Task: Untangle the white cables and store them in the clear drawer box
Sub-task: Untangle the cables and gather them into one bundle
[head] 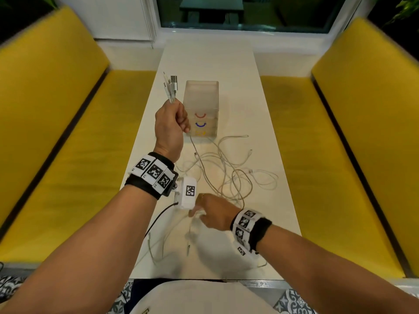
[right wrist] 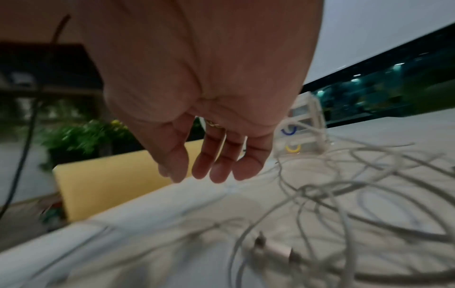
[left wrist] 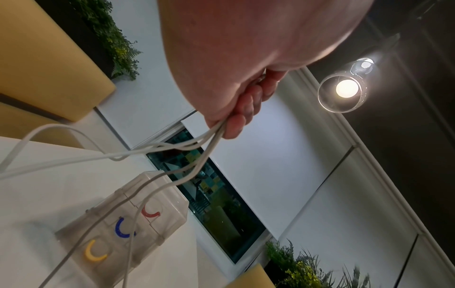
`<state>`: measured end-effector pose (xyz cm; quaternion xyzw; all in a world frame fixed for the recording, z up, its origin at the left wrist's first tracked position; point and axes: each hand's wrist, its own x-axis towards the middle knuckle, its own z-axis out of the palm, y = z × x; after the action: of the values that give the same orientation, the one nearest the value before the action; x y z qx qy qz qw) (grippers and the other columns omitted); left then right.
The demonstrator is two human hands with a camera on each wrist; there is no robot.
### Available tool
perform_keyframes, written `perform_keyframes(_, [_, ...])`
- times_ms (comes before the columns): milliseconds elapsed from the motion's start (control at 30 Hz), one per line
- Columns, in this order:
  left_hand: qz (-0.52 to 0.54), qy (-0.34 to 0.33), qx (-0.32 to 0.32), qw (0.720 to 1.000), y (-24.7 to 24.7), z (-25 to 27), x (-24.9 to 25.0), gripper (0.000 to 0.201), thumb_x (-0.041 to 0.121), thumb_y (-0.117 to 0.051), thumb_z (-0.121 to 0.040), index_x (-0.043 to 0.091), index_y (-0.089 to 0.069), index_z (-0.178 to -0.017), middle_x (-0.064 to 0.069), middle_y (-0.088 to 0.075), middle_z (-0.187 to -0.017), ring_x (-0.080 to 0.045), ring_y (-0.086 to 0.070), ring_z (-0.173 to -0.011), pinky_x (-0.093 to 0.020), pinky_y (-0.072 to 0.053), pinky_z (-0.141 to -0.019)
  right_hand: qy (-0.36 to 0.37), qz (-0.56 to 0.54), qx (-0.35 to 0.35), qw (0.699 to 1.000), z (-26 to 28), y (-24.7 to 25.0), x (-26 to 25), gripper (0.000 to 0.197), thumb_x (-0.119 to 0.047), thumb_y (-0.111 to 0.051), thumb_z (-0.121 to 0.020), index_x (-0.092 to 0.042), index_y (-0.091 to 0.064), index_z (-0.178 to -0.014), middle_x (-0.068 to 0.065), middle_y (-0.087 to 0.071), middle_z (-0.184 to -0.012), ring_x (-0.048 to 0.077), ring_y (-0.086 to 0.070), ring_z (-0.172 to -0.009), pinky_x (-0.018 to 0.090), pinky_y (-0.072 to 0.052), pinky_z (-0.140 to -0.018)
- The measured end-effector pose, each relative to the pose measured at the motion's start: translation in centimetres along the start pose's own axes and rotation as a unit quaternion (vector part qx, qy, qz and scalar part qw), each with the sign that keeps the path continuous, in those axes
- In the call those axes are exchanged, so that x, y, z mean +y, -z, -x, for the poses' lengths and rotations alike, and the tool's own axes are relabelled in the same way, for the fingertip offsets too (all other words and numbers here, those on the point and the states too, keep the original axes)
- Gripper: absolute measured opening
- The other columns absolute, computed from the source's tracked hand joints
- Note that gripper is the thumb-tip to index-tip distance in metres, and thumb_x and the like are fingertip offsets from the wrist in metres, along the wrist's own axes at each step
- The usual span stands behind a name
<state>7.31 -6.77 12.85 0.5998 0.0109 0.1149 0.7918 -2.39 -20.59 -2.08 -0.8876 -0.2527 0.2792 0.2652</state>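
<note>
My left hand [head: 174,118] is raised beside the clear drawer box [head: 201,96] and grips a bundle of white cable ends [head: 170,87], their plugs sticking up. From the fist [left wrist: 236,109] the cables [left wrist: 147,154] trail down across the box [left wrist: 123,220], whose drawers carry red, blue and yellow handles. The rest of the white cables [head: 231,173] lie looped and tangled on the table. My right hand [head: 210,211] hovers low over the near cable strands; its fingers [right wrist: 214,165] are straight and hold nothing. The tangle [right wrist: 344,204] lies in front of it.
The long white table [head: 208,60] runs between two yellow benches [head: 56,137] [head: 353,132]. A window [head: 244,12] closes the far end. A black wire [head: 156,220] hangs from my left wrist camera over the table's near left part.
</note>
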Motion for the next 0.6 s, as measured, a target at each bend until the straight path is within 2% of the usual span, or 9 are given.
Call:
perform_keyframes(67, [-0.004, 0.001, -0.001, 1.0, 0.0, 0.1, -0.1, 0.021, 0.019, -0.04, -0.082, 0.015, -0.032, -0.063, -0.003, -0.027, -0.06, -0.017, -0.025, -0.053, -0.029, -0.029, -0.05, 0.016, 0.019, -0.031, 0.999, -0.4, -1.5, -0.4, 0.042, -0.004, -0.058, -0.082, -0.026, -0.071, -0.116, 0.005, -0.056, -0.126, 0.027, -0.057, -0.107, 0.041, -0.052, -0.089])
perform_keyframes(200, [-0.005, 0.008, 0.003, 1.0, 0.2, 0.4, -0.4, 0.021, 0.021, -0.04, -0.082, 0.016, -0.032, -0.063, -0.002, -0.028, -0.059, -0.018, -0.025, -0.053, -0.03, -0.029, -0.05, 0.029, 0.087, -0.052, 0.994, -1.1, -3.2, -0.7, 0.043, -0.003, -0.06, -0.086, -0.022, -0.071, -0.123, 0.011, -0.056, -0.125, 0.031, -0.056, -0.107, 0.044, -0.052, -0.087])
perform_keyframes(267, [-0.003, 0.013, 0.006, 1.0, 0.4, 0.5, -0.6, 0.021, 0.021, -0.041, -0.082, 0.016, -0.031, -0.064, -0.002, -0.027, -0.059, -0.018, -0.024, -0.053, -0.03, -0.028, -0.051, 0.054, 0.135, -0.056, 0.988, -1.4, -4.0, -0.2, 0.037, -0.006, -0.061, -0.087, -0.022, -0.073, -0.118, 0.011, -0.058, -0.122, 0.032, -0.054, -0.108, 0.043, -0.051, -0.083])
perform_keyframes(333, [-0.003, 0.012, 0.005, 1.0, 0.6, 0.7, -0.8, 0.021, 0.02, -0.04, -0.081, 0.016, -0.031, -0.063, -0.001, -0.027, -0.058, -0.018, -0.024, -0.053, -0.03, -0.028, -0.051, 0.078, 0.179, -0.045, 0.98, -1.7, -4.7, 0.5, 0.027, -0.008, -0.061, -0.086, -0.021, -0.075, -0.107, 0.011, -0.061, -0.113, 0.033, -0.053, -0.104, 0.039, -0.045, -0.074])
perform_keyframes(400, [-0.011, 0.006, 0.002, 1.0, 0.9, 0.8, -0.9, 0.021, 0.019, -0.04, -0.082, 0.016, -0.031, -0.063, -0.001, -0.028, -0.058, -0.017, -0.025, -0.054, -0.03, -0.028, -0.051, 0.093, 0.19, -0.033, 0.977, -1.9, -5.0, 1.0, 0.021, -0.009, -0.061, -0.087, -0.019, -0.074, -0.1, 0.01, -0.06, -0.111, 0.032, -0.053, -0.102, 0.038, -0.043, -0.073])
perform_keyframes(500, [-0.021, 0.002, -0.005, 1.0, 1.5, 0.8, -1.1, 0.02, 0.018, -0.04, -0.083, 0.016, -0.033, -0.064, 0.0, -0.029, -0.058, -0.016, -0.026, -0.053, -0.031, -0.028, -0.051, 0.079, 0.107, 0.002, 0.991, -1.5, -4.1, 1.2, 0.017, -0.01, -0.061, -0.091, -0.018, -0.072, -0.102, 0.009, -0.056, -0.115, 0.029, -0.052, -0.101, 0.043, -0.048, -0.082])
perform_keyframes(600, [-0.038, -0.003, -0.014, 0.999, 2.0, 0.9, -1.0, 0.019, 0.016, -0.039, -0.083, 0.015, -0.035, -0.065, 0.0, -0.029, -0.058, -0.016, -0.027, -0.054, -0.031, -0.03, -0.052, 0.061, -0.047, 0.105, 0.992, -0.7, -1.2, 1.2, 0.012, -0.011, -0.059, -0.096, -0.018, -0.067, -0.1, 0.004, -0.063, -0.11, 0.025, -0.058, -0.099, 0.041, -0.05, -0.089])
